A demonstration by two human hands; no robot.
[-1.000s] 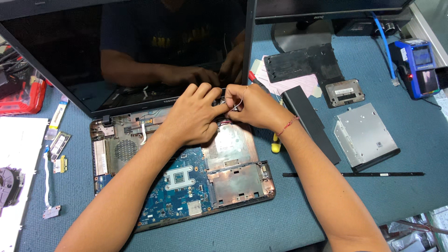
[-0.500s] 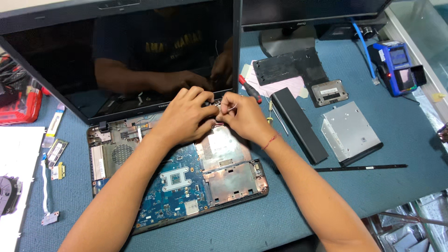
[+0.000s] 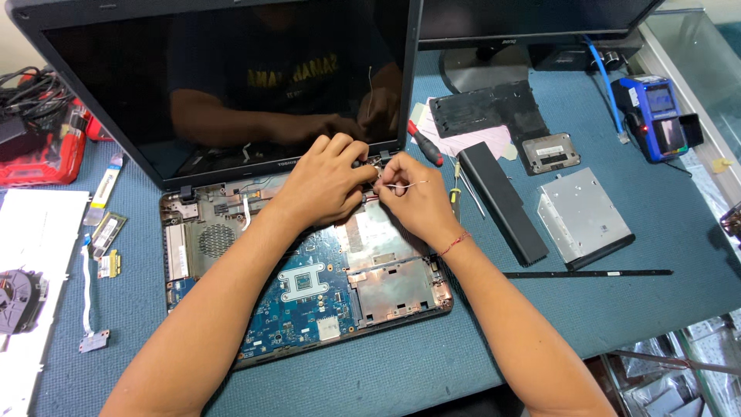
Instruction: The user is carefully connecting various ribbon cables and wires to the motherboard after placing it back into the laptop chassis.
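Two bare hands meet at the back right corner of an opened black laptop base [image 3: 309, 286], just below the hinge. The right hand [image 3: 413, 197] pinches a thin pale wire [image 3: 405, 185] between thumb and forefinger, the wire's free end pointing toward three o'clock. The left hand [image 3: 328, 181] has its fingers curled and pressed down on the corner beside the pinch; what lies under them is hidden. Compared with a second ago, both hands sit at the same corner with the same pinch, so the fiddly work there goes on with nothing visibly freed. At six o'clock from the hands lies one bare blue circuit board [image 3: 297, 305]. At twelve o'clock stands one dark laptop screen [image 3: 224, 85]. Toward three o'clock on the blue work mat [image 3: 540, 340] lie one long black battery bar [image 3: 503, 202], one flat silver disc drive [image 3: 583, 216], one small silver drive [image 3: 550, 153] and one black cover panel [image 3: 482, 108]. There are two screwdrivers, one red-handled [image 3: 424, 144] and one yellow-handled [image 3: 455, 185]. At nine o'clock lie two small green memory sticks [image 3: 108, 232].
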